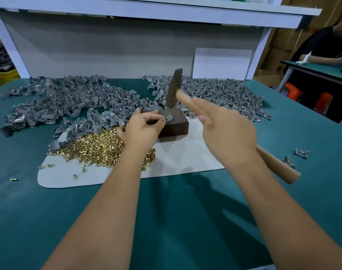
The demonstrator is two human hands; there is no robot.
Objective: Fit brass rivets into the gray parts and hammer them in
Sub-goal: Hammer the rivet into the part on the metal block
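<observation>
Your left hand (142, 126) pinches a gray part (167, 118) on the metal block (174, 123); your right hand (227, 131) grips the hammer (174, 90), two fingers extended. A crooked blow could hit those fingertips, I think, or bend the rivet.

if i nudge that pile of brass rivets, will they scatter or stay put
Likely scatter: the brass rivets are small, loose and heaped, and strays already lie around the pile's edge on the white mat. Their round shanks probably roll easily, and the mat looks smooth, offering little grip.
</observation>
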